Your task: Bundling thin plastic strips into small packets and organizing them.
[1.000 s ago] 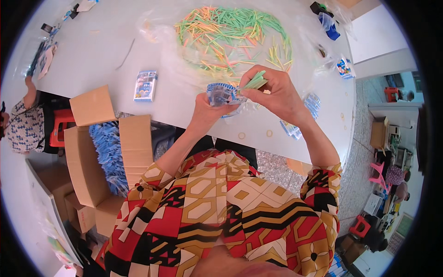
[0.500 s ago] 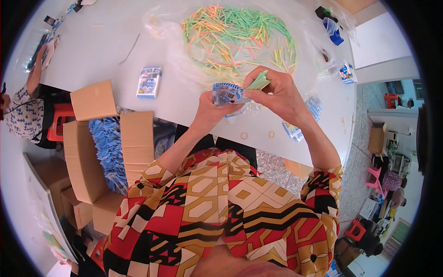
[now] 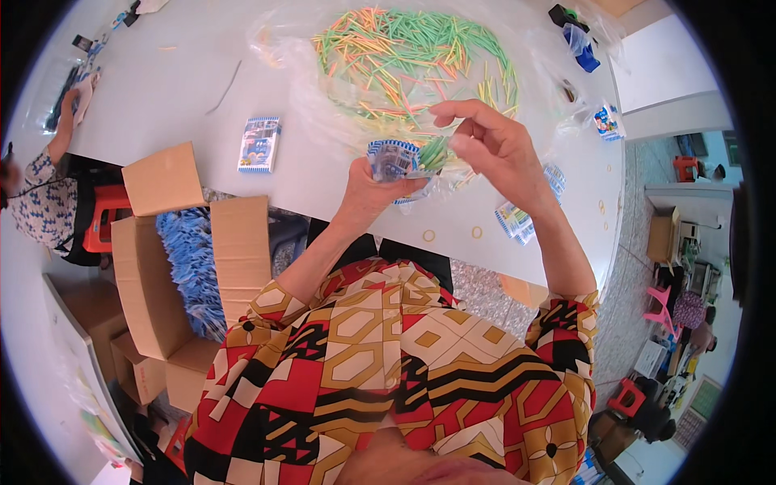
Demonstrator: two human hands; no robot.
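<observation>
My left hand is closed around a small clear plastic bag with blue-and-white striped edges, above the table's near side. A bunch of thin green sticks pokes out of the bag's mouth on the right. Just right of these sticks is my right hand, its fingers apart and nothing seen in them. Beyond both hands, a large heap of thin green, yellow and orange sticks lies on clear plastic sheeting.
A filled blue-and-white packet lies on the white table to the left; more packets lie by my right wrist. Rubber bands sit near the edge. Lower left, an open carton holds many blue packets. Another person works far left.
The green sticks have passed from my right hand's pinch into the bag's mouth. My right hand has let go, spread its fingers and moved slightly right.
</observation>
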